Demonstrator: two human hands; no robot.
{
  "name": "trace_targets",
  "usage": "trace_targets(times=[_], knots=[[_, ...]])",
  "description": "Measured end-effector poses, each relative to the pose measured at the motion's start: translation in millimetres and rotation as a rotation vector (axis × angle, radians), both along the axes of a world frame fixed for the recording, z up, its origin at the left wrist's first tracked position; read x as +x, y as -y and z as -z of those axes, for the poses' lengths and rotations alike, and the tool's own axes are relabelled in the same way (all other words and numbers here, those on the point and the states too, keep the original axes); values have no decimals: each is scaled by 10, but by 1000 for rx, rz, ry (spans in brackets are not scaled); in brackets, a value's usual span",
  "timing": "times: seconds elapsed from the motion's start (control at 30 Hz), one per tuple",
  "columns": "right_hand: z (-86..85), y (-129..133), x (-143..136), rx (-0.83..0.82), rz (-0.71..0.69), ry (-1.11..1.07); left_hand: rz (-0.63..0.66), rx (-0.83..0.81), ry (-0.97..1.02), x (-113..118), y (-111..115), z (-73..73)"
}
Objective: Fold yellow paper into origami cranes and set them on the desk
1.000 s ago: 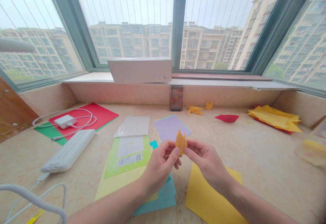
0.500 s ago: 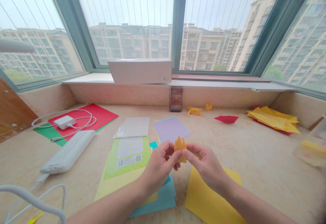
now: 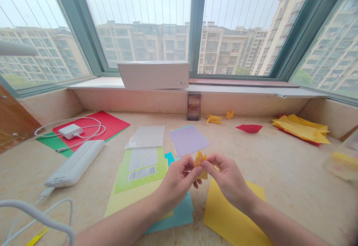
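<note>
A small folded piece of orange-yellow paper [image 3: 200, 158] with pointed tips is held up between both hands, above the work surface. My left hand [image 3: 179, 177] pinches its left and lower side, fingers curled behind it. On the right side, my right hand [image 3: 226, 175] grips the same paper between thumb and forefinger. Beneath my right wrist lies a flat yellow sheet [image 3: 229, 216]. Below my left forearm are light blue paper [image 3: 181, 214] and pale yellow paper [image 3: 117, 199].
Purple paper [image 3: 188, 140], a green dotted packet [image 3: 123, 182] and a white packet [image 3: 148, 137] lie ahead. Left are a power strip [image 3: 77, 164] and red paper [image 3: 112, 124]. Small yellow folded shapes [image 3: 214, 119], a red folded piece [image 3: 249, 128] and a yellow stack [image 3: 302, 127] sit farther back.
The folded paper has tilted and moved slightly right between my fingers, and its tips now look closer together. My right thumb has shifted up onto it. Both hands keep hold.
</note>
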State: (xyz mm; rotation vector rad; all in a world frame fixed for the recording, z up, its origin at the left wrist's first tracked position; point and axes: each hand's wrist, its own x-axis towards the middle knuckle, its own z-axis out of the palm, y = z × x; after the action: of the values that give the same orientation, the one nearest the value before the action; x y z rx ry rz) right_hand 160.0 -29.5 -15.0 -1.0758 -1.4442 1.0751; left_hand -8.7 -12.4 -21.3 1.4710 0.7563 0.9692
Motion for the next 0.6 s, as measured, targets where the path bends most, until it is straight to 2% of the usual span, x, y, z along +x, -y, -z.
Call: trace_targets(times=[0.2,0.43,0.6], knots=[[31,-30,14,-5,29,8,74,-50,19,22,26,-32],[43,-40,20,167,215,116,-27,-90,56,15,-24,-70],[-4,-9,8,108,79,153,-65,-64,123,15,-29,-86]])
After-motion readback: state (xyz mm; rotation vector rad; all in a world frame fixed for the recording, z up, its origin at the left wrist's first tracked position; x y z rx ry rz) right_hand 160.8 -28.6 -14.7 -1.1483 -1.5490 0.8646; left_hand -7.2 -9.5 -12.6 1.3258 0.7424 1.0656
